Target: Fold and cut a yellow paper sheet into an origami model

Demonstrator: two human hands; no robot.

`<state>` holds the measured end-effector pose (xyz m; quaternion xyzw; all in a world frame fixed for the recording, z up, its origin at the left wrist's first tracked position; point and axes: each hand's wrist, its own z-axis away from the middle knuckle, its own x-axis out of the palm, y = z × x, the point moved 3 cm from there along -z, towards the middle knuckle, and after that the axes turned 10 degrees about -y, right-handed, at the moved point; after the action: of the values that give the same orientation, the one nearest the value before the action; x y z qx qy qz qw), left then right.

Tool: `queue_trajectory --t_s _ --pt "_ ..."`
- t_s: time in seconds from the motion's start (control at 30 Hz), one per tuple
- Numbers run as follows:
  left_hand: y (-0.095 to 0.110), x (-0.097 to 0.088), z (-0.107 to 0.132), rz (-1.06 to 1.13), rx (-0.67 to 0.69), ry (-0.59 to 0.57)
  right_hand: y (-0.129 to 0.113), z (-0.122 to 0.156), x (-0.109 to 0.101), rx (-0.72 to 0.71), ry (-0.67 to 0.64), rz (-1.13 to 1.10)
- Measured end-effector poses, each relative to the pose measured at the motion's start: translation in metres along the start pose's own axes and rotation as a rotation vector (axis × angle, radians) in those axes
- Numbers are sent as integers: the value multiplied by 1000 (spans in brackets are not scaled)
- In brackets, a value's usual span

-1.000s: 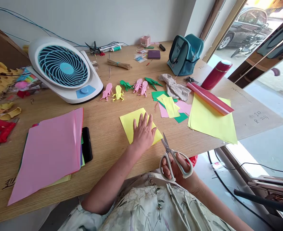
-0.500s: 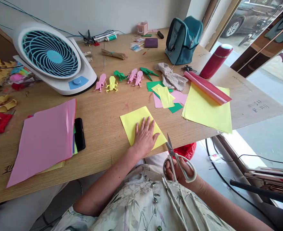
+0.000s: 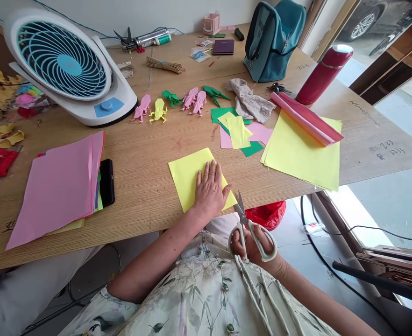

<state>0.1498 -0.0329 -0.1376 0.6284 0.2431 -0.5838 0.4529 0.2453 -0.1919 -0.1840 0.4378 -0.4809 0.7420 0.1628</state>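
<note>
The left hand [image 3: 209,189] has slid the yellow sheet [image 3: 187,175] under its palm back toward the near edge of the surface [image 3: 150,186]. The corner by its thumb now lies almost at the brink. The right hand [image 3: 257,247] has drawn the scissors [image 3: 243,215] back alongside.

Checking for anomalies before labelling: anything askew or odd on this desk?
Minor only. A black phone lies partly under the pink paper stack at the left. The large yellow sheets sit skewed, with one corner at the table edge. No spill or damage shows.
</note>
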Motion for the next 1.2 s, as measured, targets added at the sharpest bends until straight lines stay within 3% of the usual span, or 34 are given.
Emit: queue_trajectory --t_s 0.83,1.2 --pt "1 0 2 7 48 -33 15 1 1 -67 97 -60" --pt "7 -2 6 -172 48 -78 20 6 3 -111 152 -115"
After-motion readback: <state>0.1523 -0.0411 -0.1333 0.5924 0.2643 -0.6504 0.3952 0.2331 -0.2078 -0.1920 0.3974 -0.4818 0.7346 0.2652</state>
